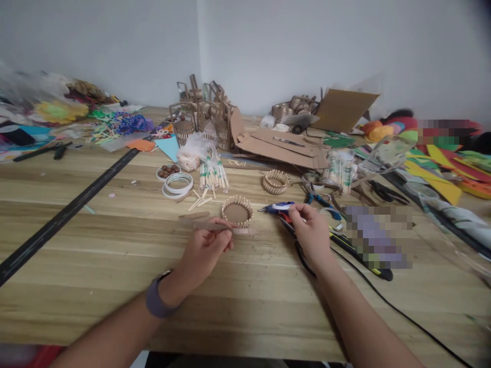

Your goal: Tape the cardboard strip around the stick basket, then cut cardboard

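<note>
My left hand [209,250], with a watch on its wrist, pinches a thin brownish strip [245,231], blurred, held level above the table. Just beyond that strip is a small round basket [238,212] with a brown base and a wall of short wooden sticks. To its right, my right hand [311,232] has its fingers closed on the back of a blue and white glue gun [279,207]. The glue gun's nozzle points left, towards the basket, without touching it. Farther back stands a second stick-walled ring [275,182].
White tape rolls [178,184], bagged wooden sticks [213,173] and cardboard sheets [276,145] lie behind. Pliers [318,198] and a yellow-black cutter [360,254] are on the right, near a black cord [387,306]. Finished handled baskets [203,115] stand at the back.
</note>
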A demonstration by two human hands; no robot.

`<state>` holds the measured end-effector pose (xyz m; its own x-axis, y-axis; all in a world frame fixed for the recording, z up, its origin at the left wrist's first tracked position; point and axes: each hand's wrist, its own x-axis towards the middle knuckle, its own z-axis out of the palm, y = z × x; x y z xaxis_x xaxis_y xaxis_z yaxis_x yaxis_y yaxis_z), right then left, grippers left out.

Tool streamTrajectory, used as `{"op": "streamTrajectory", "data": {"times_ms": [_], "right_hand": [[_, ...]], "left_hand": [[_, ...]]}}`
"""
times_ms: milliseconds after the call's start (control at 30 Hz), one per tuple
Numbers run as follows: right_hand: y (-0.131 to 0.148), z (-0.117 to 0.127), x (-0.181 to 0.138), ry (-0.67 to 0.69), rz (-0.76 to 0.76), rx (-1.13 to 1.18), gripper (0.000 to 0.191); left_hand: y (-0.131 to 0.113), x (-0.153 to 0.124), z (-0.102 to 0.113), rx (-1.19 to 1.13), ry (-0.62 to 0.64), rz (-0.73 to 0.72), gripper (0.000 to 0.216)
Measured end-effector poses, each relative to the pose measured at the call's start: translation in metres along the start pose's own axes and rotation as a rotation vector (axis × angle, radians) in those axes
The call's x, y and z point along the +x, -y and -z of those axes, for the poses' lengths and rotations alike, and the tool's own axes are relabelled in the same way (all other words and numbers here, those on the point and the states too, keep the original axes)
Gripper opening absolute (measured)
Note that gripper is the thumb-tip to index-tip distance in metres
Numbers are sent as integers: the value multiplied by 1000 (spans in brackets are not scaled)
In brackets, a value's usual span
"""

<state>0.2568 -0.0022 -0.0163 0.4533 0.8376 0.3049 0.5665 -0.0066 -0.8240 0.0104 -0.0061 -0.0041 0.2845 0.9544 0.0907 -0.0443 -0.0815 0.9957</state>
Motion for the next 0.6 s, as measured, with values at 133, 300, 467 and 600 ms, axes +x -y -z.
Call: {"op": "streamTrajectory", "data": {"times_ms": [133,300,467,600], "right_hand": [[-10,1,5,-20,-47,46,32],[-13,4,9,-95,78,-39,32],[1,2,-1,3,139,-111,25],[21,-2,-16,120,222,-60,21]], "left_hand": [[1,-1,0,48,11,-4,19],[0,-4,1,192,123,-4,22],[3,-9,-3,398,318,-157,17],[10,-11,-7,522,395,-311,14]]}}
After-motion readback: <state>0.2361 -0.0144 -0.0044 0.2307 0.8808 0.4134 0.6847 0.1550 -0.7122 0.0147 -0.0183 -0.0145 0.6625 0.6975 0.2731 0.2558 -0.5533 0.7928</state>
